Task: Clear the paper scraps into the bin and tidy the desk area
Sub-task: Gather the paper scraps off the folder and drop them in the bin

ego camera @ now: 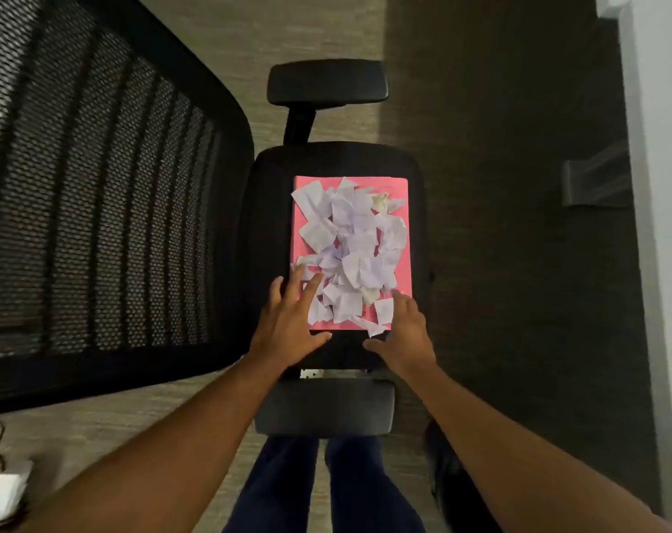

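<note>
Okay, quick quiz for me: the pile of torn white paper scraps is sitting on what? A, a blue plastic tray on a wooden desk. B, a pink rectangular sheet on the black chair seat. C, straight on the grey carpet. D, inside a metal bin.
B: the torn white paper scraps are heaped on a pink rectangular sheet lying on the black chair seat, with the left hand and right hand at its near corners.

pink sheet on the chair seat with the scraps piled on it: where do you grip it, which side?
Judging by its pose, take the pink sheet by its two long edges, one hand per side, from the near end where the left hand and right hand already are. It lies flat on the chair seat with loose paper scraps heaped along its middle, so lift level.
</note>
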`<state>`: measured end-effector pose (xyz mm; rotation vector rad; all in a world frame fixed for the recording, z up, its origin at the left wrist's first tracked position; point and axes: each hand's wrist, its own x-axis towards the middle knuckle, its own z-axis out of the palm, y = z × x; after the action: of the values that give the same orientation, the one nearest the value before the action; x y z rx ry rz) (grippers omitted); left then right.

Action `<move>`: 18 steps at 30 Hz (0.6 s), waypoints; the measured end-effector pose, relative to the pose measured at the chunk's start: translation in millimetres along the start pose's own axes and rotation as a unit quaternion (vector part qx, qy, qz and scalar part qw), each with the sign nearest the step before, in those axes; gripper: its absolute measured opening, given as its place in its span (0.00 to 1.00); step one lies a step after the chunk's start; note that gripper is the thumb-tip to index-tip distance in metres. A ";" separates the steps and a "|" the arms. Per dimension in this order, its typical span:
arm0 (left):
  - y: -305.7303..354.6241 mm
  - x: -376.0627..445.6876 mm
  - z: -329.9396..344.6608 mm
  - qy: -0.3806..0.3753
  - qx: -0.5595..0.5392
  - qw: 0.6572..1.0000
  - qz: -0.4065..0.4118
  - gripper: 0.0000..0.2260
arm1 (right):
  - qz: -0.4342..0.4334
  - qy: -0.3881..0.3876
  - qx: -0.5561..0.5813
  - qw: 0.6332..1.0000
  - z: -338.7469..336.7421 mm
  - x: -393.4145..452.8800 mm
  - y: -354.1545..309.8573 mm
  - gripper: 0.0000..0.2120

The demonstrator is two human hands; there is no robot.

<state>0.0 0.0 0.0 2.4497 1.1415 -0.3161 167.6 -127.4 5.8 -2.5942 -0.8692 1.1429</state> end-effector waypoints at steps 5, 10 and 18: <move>-9.0 37.5 32.3 -0.059 -0.003 0.996 -0.069 0.62 | 0.022 0.013 -0.034 0.999 29.9 43.4 -5.4 0.61; -17.3 57.1 53.1 -0.039 -0.027 0.996 -0.081 0.64 | 0.035 0.096 0.014 0.995 47.1 72.1 -8.9 0.59; -22.3 62.6 61.0 0.056 -0.071 0.995 -0.049 0.66 | -0.068 0.176 -0.144 0.971 45.3 74.3 -4.6 0.66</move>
<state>21.0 27.0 -83.4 2.3169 1.2872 -0.1236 172.7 -84.0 -69.6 -2.7830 -1.1757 0.5264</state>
